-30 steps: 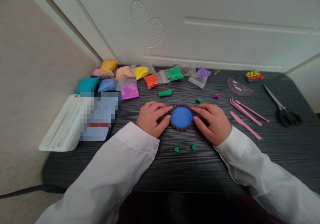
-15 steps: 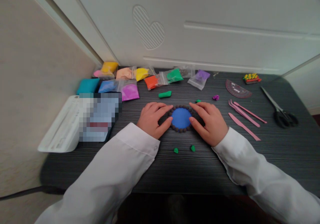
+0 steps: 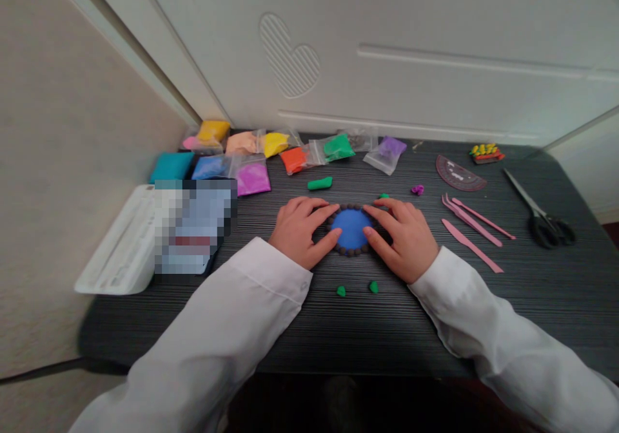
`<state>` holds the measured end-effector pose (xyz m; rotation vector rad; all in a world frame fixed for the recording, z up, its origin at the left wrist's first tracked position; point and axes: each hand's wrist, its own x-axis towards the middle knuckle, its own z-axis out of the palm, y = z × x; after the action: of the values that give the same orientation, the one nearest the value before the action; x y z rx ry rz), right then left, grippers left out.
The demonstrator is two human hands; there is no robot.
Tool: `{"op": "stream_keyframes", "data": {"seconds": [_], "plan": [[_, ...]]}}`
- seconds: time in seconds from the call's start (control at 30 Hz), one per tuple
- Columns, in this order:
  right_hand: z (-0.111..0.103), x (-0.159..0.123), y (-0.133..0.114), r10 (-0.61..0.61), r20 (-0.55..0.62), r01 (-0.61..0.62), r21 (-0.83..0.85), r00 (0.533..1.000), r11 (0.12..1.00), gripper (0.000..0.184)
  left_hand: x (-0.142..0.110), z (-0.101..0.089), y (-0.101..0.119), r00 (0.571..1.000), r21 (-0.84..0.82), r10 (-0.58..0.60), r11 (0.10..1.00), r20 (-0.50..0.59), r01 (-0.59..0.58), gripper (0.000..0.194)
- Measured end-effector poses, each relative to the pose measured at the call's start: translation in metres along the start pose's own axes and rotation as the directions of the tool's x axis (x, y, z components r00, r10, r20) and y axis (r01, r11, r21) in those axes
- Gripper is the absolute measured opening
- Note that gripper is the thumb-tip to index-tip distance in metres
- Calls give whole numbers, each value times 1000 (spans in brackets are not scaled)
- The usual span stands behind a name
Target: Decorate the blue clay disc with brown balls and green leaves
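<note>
A round blue clay disc (image 3: 352,228), edged with a ring of dark brown clay balls (image 3: 349,251), lies flat on the table between my hands. My left hand (image 3: 300,230) rests at its left edge, index fingertip on the upper rim and thumb tip at the left of the blue. From the other side, my right hand (image 3: 403,234) touches the upper right rim with its index finger and the blue edge with its thumb. Both hands have their fingers spread and cover parts of the ring. A green clay bit (image 3: 383,196) shows partly behind my right fingers.
Green clay pieces (image 3: 374,287) lie in front, and a green roll (image 3: 320,183) behind. Bagged clay (image 3: 252,176) lines the back left, near a phone (image 3: 198,227) and white tray (image 3: 113,246). Rightward are pink tools (image 3: 471,246), a protractor (image 3: 459,174) and scissors (image 3: 539,217).
My fingers have moved slightly inward over the disc's rim from both sides, the left thumb a little farther onto the blue. The disc stays in place.
</note>
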<state>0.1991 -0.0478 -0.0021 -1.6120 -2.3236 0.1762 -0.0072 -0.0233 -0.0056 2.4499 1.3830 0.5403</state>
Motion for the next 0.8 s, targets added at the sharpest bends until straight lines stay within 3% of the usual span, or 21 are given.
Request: {"op": "stream_keyframes", "data": {"seconds": [0.37,0.8], "plan": [[2,10,-12,5,-5,-5,-46,1000,999,48,3,2,3,1000,4,0,1000,-21,0,47],[4,9,-9,-3,-25,3,-27,1000,1000,44,4,3,5,1000,28,-10,1000,13,9,48]]}}
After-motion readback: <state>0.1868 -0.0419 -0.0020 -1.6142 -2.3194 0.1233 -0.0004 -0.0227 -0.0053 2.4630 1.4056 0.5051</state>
